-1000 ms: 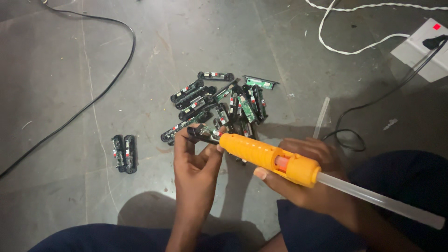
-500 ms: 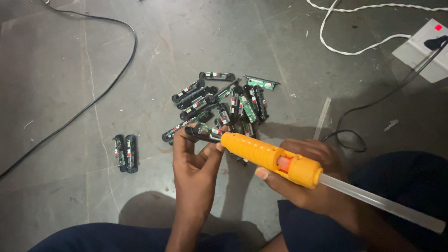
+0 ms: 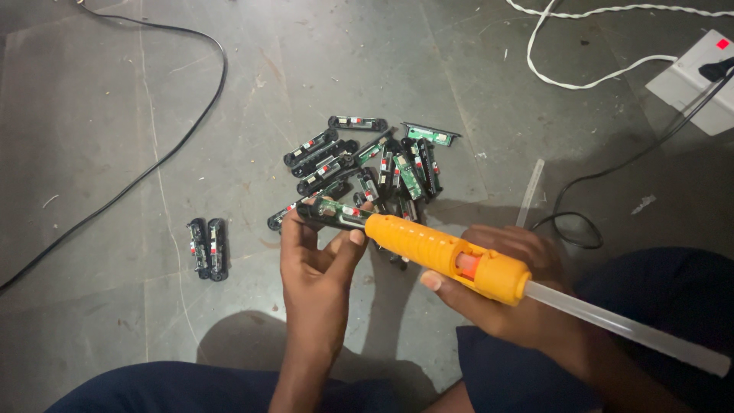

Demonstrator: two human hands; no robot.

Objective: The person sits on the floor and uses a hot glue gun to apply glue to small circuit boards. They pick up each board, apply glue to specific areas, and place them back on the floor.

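Nearest the camera, the person's dark-clad knees frame the bottom edge, and both forearms reach up from there. The right hand point(image 3: 520, 287), at about four o'clock from the middle of the view, has its grip wrapped tight around the orange glue gun point(image 3: 447, 256), with a clear glue stick point(image 3: 623, 329) trailing out of the back toward four o'clock. The nozzle points to ten o'clock and meets the small circuit module point(image 3: 330, 213).

The left hand point(image 3: 317, 264), at about six o'clock, has its grip clamped on that module, thumb on one long edge and fingertips on the other, holding it level just above the floor point(image 3: 115, 153). The module looks light, stiff and thin, a narrow green board in a black frame. It probably flexes little and could crack if pinched across the face, so the long edges seem the sound place to hold, away from the nozzle tip, which is likely hot.

Beyond the hands, at twelve o'clock, a heap of like modules point(image 3: 375, 160) lies on the floor, touching and overlapping. A pair of modules point(image 3: 208, 248) lies apart at nine o'clock. A spare glue stick point(image 3: 529, 193) lies at two o'clock. Farthest off, a black cable point(image 3: 183, 130) curves at ten o'clock, and a white cord point(image 3: 581, 76) runs toward a white socket box point(image 3: 692, 84) at one to two o'clock.
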